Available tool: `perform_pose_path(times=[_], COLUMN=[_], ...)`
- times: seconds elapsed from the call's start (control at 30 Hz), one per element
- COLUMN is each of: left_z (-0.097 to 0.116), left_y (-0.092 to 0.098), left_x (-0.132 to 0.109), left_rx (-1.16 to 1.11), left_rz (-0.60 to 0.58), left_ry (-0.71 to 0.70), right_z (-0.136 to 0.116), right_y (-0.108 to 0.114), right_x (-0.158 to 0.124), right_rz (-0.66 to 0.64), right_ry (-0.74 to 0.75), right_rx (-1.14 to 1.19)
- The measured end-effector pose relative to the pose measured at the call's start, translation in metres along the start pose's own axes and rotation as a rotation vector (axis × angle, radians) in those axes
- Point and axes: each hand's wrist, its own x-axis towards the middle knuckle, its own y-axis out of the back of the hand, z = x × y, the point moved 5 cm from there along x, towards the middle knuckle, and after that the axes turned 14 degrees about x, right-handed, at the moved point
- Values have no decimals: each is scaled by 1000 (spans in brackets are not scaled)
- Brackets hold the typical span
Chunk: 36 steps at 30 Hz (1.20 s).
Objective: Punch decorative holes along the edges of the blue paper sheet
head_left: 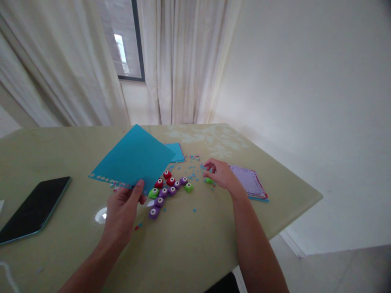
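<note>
My left hand (125, 207) pinches a blue sheet of paper (134, 154) between thumb and fingers, tilted above the table. A row of small punched holes runs along the sheet's lower left edge. To the right, my right hand (218, 173) hovers with curved fingers and the thumb apart from them. Just under that thumb sits a green paper punch (209, 180), partly hidden; I see no grip on it. Between my hands lie several small paper punches: purple ones (164, 192), red ones (167, 174) and green ones, including a green punch (188, 187) on the right.
Tiny blue and red paper bits (193, 176) are scattered over the table (189, 248). Behind the held sheet lies a blue paper stack (175, 152). A purple-topped paper stack (249, 181) is beyond my right wrist. At the left rests a black tablet (36, 207).
</note>
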Motion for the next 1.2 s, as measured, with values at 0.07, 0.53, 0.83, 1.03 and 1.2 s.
perform_pose_path(times=[0.07, 0.53, 0.83, 1.03, 1.2], left_z=[-4, 7, 11, 25, 29], left_y=[-3, -2, -10, -15, -15], left_x=[1, -1, -9, -13, -16], left_rx=[-87, -36, -77, -163, -154], left_rz=[-16, -53, -158, -213, -196], left_ry=[10, 8, 5, 19, 13], right_z=[7, -29, -34, -38, -42], right_y=[11, -60, -122, -125, -128], right_x=[0, -6, -22, -24, -25], right_rz=[22, -77, -297, -255, -254], right_ry=[-43, -71, -199, -261, -227], right_rx=[-189, 712, 964, 1094, 1070])
